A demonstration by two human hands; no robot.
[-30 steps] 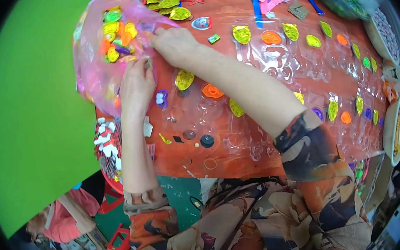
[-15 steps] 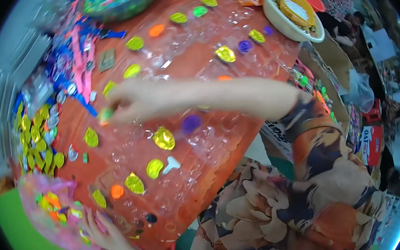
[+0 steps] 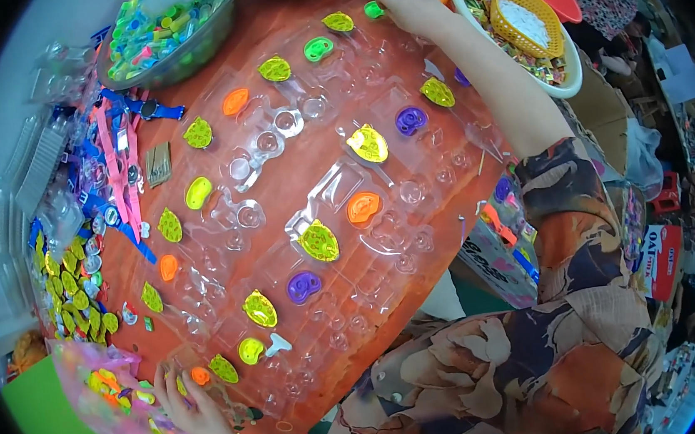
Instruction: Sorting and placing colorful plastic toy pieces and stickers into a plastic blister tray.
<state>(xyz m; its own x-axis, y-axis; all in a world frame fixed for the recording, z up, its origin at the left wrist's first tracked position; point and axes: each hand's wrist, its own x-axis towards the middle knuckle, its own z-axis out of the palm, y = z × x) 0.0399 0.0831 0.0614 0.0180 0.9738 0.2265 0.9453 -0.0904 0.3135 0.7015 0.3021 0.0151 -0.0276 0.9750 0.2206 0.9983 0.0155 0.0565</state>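
Note:
My right hand reaches to the far end of the table, its fingers closed on a small green plastic piece. My left hand lies at the near left, fingers spread. They partly cover a yellow piece, beside an orange oval piece. Clear moulded plastic trays cover much of the red-brown table. On them sit shiny yellow leaf-shaped pieces, orange pieces, purple pieces and a green oval. A pale T-shaped piece lies by a yellow bean-shaped one.
A pink plastic bag of coloured pieces stands beside my left hand. Yellow pieces and blue and pink toy watches pile up along the left. Tubs stand at the back; a yellow basket sits in one.
My right hand has swung from the left side to the far end of the table. An orange piece now lies at the left where it was. My left hand stays near the bag; the view has shifted.

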